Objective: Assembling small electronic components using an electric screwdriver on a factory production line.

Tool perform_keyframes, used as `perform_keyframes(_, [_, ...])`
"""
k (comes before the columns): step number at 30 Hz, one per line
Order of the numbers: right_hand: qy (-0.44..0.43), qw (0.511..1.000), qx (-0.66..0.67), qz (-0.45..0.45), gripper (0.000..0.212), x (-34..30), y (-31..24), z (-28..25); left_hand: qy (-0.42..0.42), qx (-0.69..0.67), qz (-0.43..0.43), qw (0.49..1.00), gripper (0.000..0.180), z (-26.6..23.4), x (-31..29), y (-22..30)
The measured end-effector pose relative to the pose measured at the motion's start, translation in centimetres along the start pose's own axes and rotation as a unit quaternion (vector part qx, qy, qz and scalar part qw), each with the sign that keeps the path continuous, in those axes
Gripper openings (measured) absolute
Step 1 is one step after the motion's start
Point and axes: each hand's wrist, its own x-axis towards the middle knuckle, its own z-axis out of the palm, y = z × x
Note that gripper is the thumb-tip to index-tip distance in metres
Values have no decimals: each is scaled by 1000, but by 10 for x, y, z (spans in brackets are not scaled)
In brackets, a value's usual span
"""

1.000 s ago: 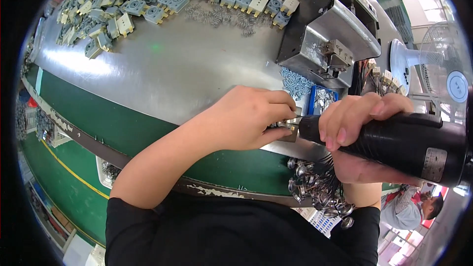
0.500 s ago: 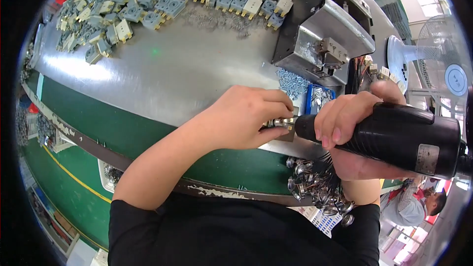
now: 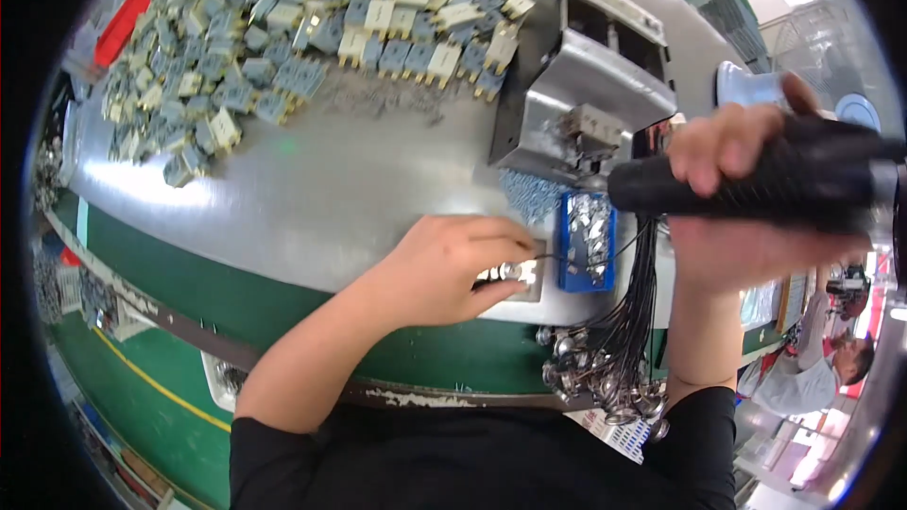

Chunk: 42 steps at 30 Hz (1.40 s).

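Note:
My left hand [image 3: 444, 269] rests at the near edge of the steel worktop [image 3: 340, 189], its fingertips pinched on a small round metal part [image 3: 511, 273] sitting in a little metal fixture. My right hand [image 3: 737, 198] is raised to the right, gripping a black electric screwdriver [image 3: 756, 184] that lies roughly level, its tip end pointing left above a blue tray of small metal pieces [image 3: 586, 241]. The driver is clear of the part.
A large heap of grey and cream plastic components [image 3: 283, 47] covers the far worktop. A grey metal machine housing [image 3: 576, 85] stands behind the tray. A bundle of black wires with metal ends [image 3: 605, 359] hangs over the front edge. Another person [image 3: 822, 368] sits at lower right.
My right hand has lifted the screwdriver up and to the right, away from the part. My left hand has stayed on the part in the fixture.

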Motion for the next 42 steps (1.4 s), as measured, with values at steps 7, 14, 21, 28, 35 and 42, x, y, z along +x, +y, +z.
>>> perform_keyframes(7, [199, 967, -158, 35, 119, 18, 21, -4, -12, -7, -16, 1000, 29, 1, 3, 3])
perform_keyframes(14, [192, 968, -161, 26, 117, 20, 27, -11, -19, -7, -22, 1000, 30, -1, 5, 5])
perform_keyframes(21, [185, 971, -147, 38, 116, 20, 31, -11, -20, -9, -19, 1000, 30, -1, 6, 3])
perform_keyframes(28, [173, 975, -137, 37, 114, 16, 33, -14, -21, -10, -22, 999, 30, 1, 5, 5])
perform_keyframes(35, [154, 982, -72, 80, 113, 3, 26, -4, -6, -13, -43, 999, 29, 2, -1, 3])
perform_keyframes(42, [19, 995, -5, 101, 111, -25, 4, 46, -9, -32, -48, 998, 25, 0, -4, -1])
